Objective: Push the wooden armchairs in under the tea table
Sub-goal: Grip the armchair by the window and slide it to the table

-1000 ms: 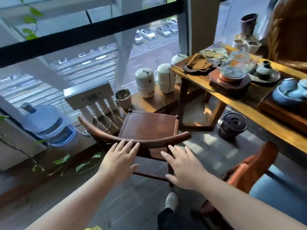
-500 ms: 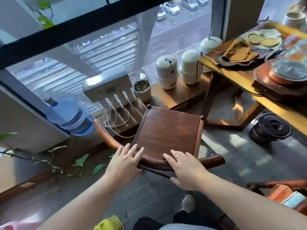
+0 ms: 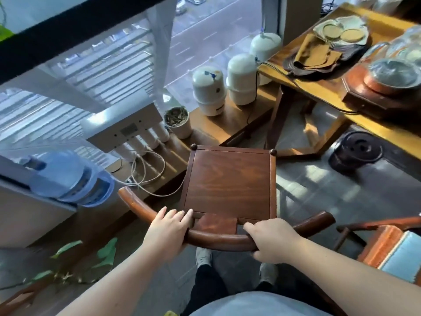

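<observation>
A dark wooden armchair (image 3: 230,183) with a square seat and a curved back rail stands in front of me, out from the tea table (image 3: 328,92) at the upper right. My left hand (image 3: 169,226) wraps the rail left of the centre splat. My right hand (image 3: 271,239) grips the rail to the right of it. A second armchair (image 3: 387,245), with a blue cushion, sits at the right edge, mostly cut off.
A low wooden ledge (image 3: 211,126) runs along the window with white tanks (image 3: 208,90), a small pot (image 3: 177,120), a water filter unit (image 3: 124,128), cables and a blue water jug (image 3: 68,179). A dark round pot (image 3: 355,153) sits on the floor under the table. My feet are below the chair.
Both hands went from resting flat on the back rail to curling around it. My view has moved closer and more directly above the chair.
</observation>
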